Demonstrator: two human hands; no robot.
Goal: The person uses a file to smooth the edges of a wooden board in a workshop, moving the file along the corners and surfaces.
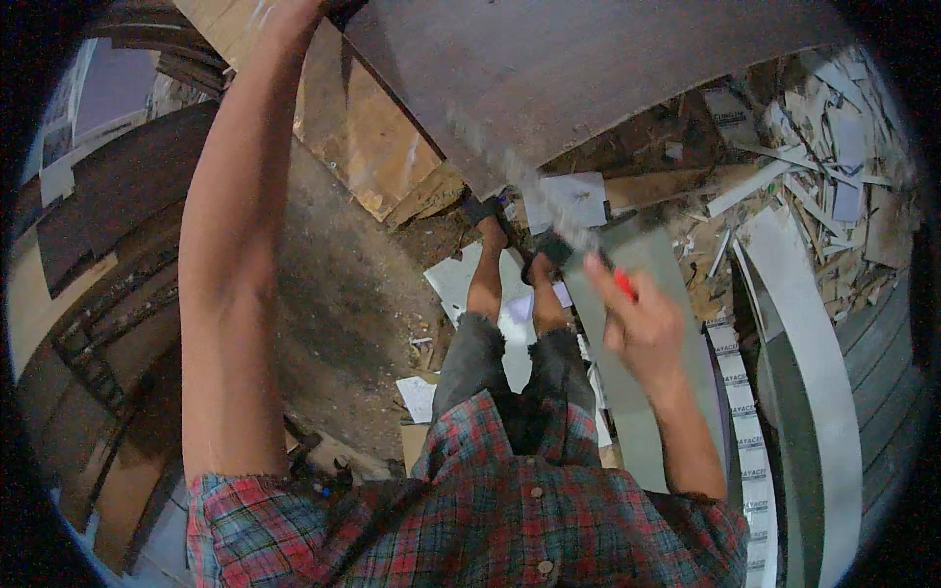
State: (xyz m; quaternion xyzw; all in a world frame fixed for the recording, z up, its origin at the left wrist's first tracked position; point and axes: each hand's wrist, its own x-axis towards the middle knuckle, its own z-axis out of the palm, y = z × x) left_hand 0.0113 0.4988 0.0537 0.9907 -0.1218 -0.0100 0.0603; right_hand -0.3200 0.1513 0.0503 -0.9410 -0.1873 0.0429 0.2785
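My right hand (642, 323) is closed round the red and black handle of a handsaw (559, 216). The saw's long pale blade is smeared by motion and slants up and left across the near corner of a large dark brown board (588, 73). Whether its teeth touch the board I cannot tell. My left arm stretches to the top edge, where only the wrist end of my left hand (312, 6) shows beside the board's left edge; its fingers are out of sight. Under that edge lies a lighter plywood sheet (363, 137).
Wood strips and scraps (833, 147) are heaped at the far right. A grey-green panel (652, 265) and a curved white strip (809, 333) lie to my right. Stacked dark boards (118, 186) stand at the left. My feet rest among papers and offcuts on a dirt-strewn floor (343, 265).
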